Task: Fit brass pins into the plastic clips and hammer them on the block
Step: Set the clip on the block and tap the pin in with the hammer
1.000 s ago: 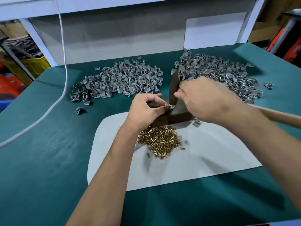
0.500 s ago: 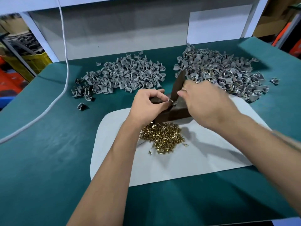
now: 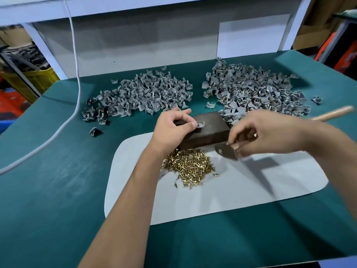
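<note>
I see my left hand pinching a clip on the block; my right hand grips the hammer beside it.

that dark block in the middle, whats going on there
A person is assembling small parts at a green bench. The left hand pinches a grey plastic clip on top of the dark block. The right hand holds a hammer by its wooden handle, head low beside the block's right end, off the clip. Loose brass pins lie on the white mat, with two heaps of grey clips behind.
</note>
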Action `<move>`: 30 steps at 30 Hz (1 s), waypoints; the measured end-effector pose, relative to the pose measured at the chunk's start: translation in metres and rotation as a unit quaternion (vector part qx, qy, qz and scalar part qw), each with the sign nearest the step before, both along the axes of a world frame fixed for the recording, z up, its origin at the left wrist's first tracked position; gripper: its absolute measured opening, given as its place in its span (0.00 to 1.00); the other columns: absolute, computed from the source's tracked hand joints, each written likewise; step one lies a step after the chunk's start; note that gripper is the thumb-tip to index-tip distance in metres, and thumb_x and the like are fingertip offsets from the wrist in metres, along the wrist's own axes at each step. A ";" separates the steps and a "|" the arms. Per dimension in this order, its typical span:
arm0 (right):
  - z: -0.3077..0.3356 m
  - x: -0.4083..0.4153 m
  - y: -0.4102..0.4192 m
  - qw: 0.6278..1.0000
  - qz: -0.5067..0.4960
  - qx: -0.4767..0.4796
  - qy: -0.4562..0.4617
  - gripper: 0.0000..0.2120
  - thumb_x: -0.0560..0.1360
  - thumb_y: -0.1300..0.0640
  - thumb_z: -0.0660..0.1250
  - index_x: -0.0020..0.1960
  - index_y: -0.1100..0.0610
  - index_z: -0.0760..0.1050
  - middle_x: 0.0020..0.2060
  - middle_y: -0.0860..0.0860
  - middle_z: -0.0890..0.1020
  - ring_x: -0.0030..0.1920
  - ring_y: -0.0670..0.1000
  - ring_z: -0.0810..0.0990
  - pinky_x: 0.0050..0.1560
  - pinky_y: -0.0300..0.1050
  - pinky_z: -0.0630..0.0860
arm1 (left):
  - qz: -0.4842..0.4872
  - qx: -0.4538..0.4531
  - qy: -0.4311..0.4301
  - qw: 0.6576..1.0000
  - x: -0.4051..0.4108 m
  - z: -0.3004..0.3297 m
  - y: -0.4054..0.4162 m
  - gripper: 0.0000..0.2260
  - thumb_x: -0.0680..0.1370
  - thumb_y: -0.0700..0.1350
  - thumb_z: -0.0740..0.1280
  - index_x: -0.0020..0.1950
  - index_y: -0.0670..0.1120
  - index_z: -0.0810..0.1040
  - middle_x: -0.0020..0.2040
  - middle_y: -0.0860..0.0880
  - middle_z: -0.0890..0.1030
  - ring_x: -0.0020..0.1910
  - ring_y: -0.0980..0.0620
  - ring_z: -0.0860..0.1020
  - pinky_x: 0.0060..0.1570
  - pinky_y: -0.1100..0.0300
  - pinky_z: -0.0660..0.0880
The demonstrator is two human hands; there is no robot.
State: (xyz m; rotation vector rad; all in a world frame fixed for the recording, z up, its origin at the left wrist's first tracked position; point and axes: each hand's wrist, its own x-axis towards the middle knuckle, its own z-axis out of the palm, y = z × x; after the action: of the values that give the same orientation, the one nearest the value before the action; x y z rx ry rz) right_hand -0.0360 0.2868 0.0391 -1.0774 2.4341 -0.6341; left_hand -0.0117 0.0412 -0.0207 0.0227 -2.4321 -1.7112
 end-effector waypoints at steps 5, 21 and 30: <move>-0.020 0.005 -0.005 0.995 -0.032 0.050 0.077 0.09 0.67 0.53 0.81 0.44 0.44 0.84 0.34 0.37 0.83 0.36 0.39 0.80 0.36 0.32 0.71 | 0.002 0.020 -0.011 1.000 0.002 0.003 0.001 0.07 0.75 0.35 0.74 0.41 0.47 0.86 0.66 0.45 0.82 0.72 0.60 0.69 0.74 0.57 0.58; -0.024 -0.012 -0.056 0.962 -0.087 -0.071 0.249 0.13 0.75 0.45 0.74 0.58 0.44 0.81 0.45 0.43 0.83 0.46 0.48 0.80 0.52 0.52 0.78 | -0.036 0.027 0.021 0.999 -0.002 -0.001 -0.002 0.07 0.73 0.39 0.75 0.39 0.51 0.86 0.68 0.48 0.80 0.76 0.54 0.67 0.77 0.41 0.61; -0.020 -0.047 -0.047 0.925 -0.276 -0.057 0.255 0.12 0.73 0.51 0.78 0.54 0.54 0.85 0.37 0.48 0.83 0.40 0.49 0.83 0.51 0.44 0.81 | 0.248 -0.213 0.051 0.944 -0.014 -0.020 -0.046 0.07 0.80 0.43 0.69 0.56 0.51 0.84 0.56 0.51 0.85 0.54 0.64 0.73 0.73 0.54 0.61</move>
State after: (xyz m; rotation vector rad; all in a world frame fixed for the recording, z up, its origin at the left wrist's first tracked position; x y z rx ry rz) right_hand -0.0830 0.2395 0.0192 -0.6332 3.2395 -0.7403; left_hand -0.0254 -0.0047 -0.0409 0.4378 -2.3923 -0.9374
